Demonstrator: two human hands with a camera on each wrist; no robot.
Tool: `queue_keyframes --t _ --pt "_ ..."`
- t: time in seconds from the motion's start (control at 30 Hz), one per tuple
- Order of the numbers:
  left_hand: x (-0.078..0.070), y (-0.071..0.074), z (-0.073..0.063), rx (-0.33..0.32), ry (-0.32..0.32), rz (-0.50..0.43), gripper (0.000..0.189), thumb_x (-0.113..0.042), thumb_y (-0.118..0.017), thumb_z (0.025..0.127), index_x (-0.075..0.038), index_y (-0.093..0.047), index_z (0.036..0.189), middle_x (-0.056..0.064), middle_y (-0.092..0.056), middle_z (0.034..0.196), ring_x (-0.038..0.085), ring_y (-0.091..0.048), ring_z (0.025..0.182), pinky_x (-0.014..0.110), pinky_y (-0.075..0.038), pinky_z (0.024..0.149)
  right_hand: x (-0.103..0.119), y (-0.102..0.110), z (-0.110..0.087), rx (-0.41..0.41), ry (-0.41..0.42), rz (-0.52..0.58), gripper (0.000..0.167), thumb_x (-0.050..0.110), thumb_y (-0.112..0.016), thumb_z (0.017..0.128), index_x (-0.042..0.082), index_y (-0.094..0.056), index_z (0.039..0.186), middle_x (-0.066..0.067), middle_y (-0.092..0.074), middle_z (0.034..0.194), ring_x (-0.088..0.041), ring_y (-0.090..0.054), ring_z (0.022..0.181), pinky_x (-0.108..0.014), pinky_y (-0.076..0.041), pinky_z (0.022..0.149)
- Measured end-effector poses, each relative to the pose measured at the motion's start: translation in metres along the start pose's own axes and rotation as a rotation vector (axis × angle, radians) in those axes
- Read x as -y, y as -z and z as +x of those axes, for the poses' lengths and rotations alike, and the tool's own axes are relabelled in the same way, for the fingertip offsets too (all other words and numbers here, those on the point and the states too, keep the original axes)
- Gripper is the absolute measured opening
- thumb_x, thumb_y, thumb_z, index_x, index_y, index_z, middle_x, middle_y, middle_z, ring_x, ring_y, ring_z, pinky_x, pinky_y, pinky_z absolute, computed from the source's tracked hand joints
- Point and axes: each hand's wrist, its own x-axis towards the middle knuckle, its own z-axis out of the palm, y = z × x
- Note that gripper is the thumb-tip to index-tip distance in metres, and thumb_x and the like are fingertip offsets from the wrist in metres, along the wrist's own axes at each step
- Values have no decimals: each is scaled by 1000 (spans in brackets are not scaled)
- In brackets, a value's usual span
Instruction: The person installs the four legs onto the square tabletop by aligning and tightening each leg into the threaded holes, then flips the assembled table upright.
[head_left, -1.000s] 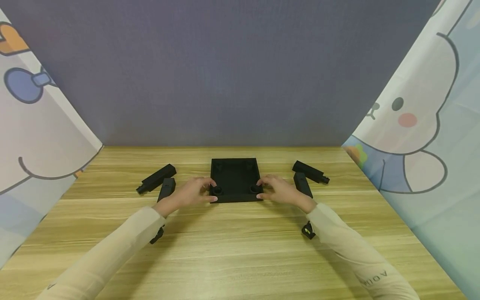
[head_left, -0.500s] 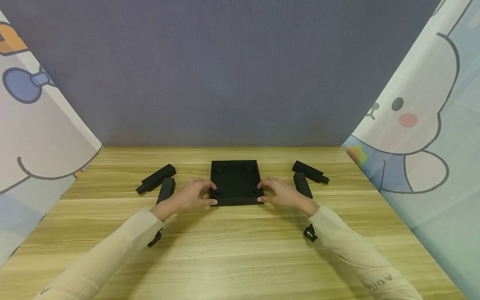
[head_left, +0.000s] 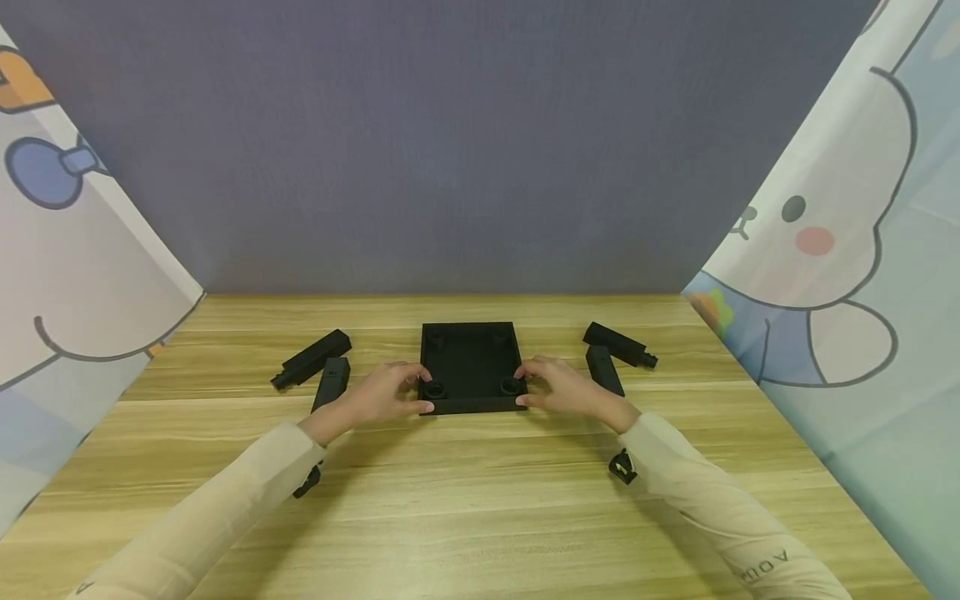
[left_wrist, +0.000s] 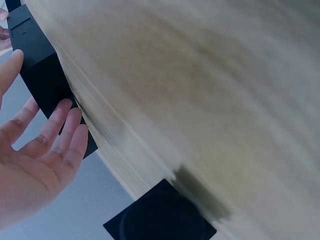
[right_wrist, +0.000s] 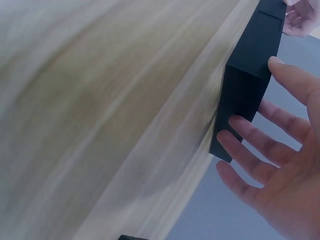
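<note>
A black square tray [head_left: 474, 405] with low walls lies on the table, with a round socket in each corner. At its left side my left hand [head_left: 381, 392] holds the near corner, thumb at the front wall and fingers along the side. My right hand [head_left: 561, 387] grips the opposite near corner in a mirrored way. In the left wrist view, fingertips touch the side wall of the tray [left_wrist: 42, 65]. The right wrist view has the thumb on the front edge of the tray [right_wrist: 250, 60] and fingertips against its side. The tray's underside is hidden.
Two black square posts with narrow notched ends lie left: a farther post [head_left: 313, 358] and a nearer post [head_left: 331, 382] partly behind my wrist. On the right lie another farther post [head_left: 619, 344] and nearer post [head_left: 604, 371]. A grey panel [head_left: 450, 167] stands behind the table.
The tray has slid slightly toward me, its far edge tipping a little lower in view. Both hands have moved with it, keeping their places at the near corners. The posts have stayed put.
</note>
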Motion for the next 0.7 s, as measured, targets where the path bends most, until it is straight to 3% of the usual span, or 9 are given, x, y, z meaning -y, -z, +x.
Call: queue_keyframes --t 0.33,0.7 --pt "0 1 -1 -10 -20 -21 41 -36 -69 80 -10 -60 110 5 -63 105 19 -60 91 32 -50 75 1 7 -2 33 -48 47 39 29 -61 88 6 -56 120 -11 -57 120 -29 -54 110 -42 -47 89" --pt "2 0 -1 -7 -12 -32 41 -37 -69 80 -11 -60 110 5 -62 106 19 -60 91 34 -50 77 -5 18 -3 -61 -46 6 36 21 -65 85 3 -59 116 -14 -61 115 -32 -57 105 -44 -48 86"
